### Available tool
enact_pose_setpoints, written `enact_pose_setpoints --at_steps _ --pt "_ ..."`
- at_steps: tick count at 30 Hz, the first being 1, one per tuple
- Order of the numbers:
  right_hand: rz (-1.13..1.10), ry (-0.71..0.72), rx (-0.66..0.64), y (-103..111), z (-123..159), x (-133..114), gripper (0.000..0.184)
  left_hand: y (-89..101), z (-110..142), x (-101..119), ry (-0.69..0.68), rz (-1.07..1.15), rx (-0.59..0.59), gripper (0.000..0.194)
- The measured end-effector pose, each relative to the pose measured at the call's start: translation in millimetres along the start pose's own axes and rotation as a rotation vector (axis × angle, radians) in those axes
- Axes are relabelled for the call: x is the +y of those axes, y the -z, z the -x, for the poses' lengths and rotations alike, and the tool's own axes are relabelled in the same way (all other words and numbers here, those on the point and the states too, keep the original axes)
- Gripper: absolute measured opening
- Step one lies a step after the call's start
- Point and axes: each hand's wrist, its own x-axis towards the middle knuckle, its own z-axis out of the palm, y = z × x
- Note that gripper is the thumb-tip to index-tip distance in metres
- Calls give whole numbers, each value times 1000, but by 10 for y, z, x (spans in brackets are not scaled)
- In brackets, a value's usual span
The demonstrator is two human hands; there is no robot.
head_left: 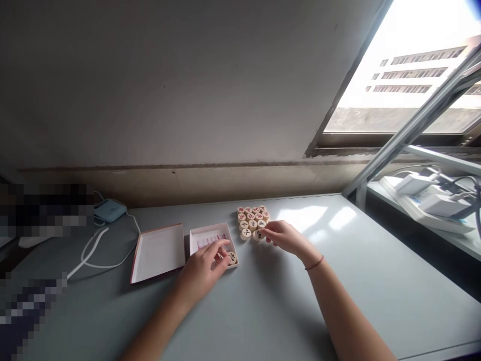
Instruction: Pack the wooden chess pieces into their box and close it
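My right hand (284, 238) pinches a xiangqi piece (257, 234) with a black character at the near right corner of a block of pieces. Several round wooden xiangqi pieces (250, 217) stand there side by side, red characters in the far rows and black ones nearer. Over the near side of a shallow white box (235, 245), my left hand (205, 265) has its thumb and bent fingers closed about a piece, partly hidden by the fingers. Another black-marked piece (232, 257) lies in the box's near right corner.
A box lid (160, 253) lies inside up, left of the box. Farther left are a light blue device (110, 210) and a white cable (88, 258) on the grey table (376, 281). White adapters (424, 193) sit on a shelf beyond the right edge, by a metal frame post.
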Motion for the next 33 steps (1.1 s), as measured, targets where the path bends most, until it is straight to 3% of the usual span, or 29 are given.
enact_pose_setpoints --at_steps 8,13,21,29,33 --pt "134 -51 53 -66 -21 23 29 18 -10 -2 -14 -16 23 24" --pt "177 12 -56 -56 23 12 36 35 -6 23 -35 -46 43 23" --pt "327 107 54 -152 32 4 33 32 -11 10 -82 -100 57 21" --pt "397 86 39 -158 54 -49 34 31 -28 -18 -106 -239 107 24" --pt "309 240 -58 -224 137 -217 31 27 -18 -61 -57 -404 68 25"
